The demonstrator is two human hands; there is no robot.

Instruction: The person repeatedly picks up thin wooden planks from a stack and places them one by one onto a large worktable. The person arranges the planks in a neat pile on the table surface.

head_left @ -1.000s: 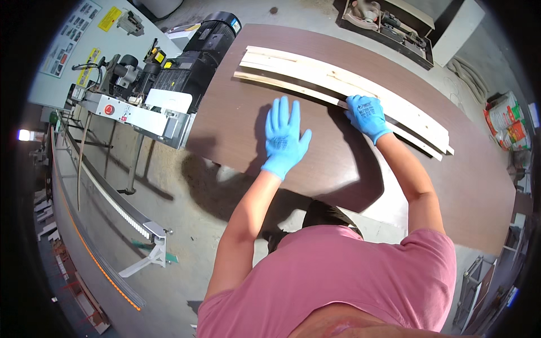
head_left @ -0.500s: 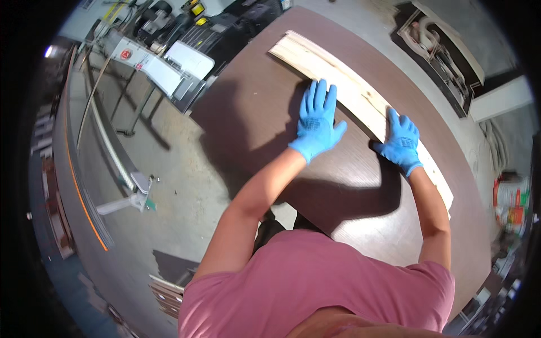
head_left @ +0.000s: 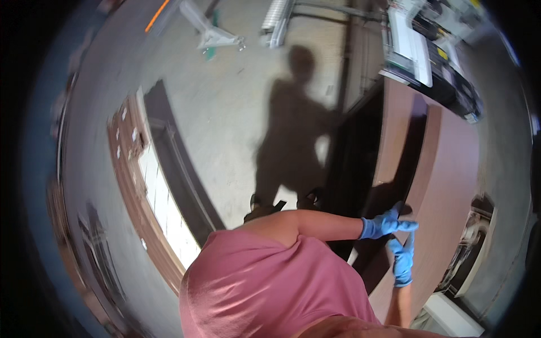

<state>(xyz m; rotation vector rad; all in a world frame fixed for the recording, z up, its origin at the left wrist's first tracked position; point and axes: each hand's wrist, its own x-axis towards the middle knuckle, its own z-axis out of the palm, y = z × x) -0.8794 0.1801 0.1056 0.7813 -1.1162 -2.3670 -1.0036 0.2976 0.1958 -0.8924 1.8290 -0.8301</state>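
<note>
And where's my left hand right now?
In the head view, your left hand is right of centre, seen against the brown table, just above the right hand in the picture.

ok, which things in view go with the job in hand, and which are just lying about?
Likely in the job:
- left hand, blue-gloved
- right hand, blue-gloved
- brown table, nearest to both

Likely just around, out of both hands' touch:
- machine, far end of table
- roller track
- brown panels, on floor
</note>
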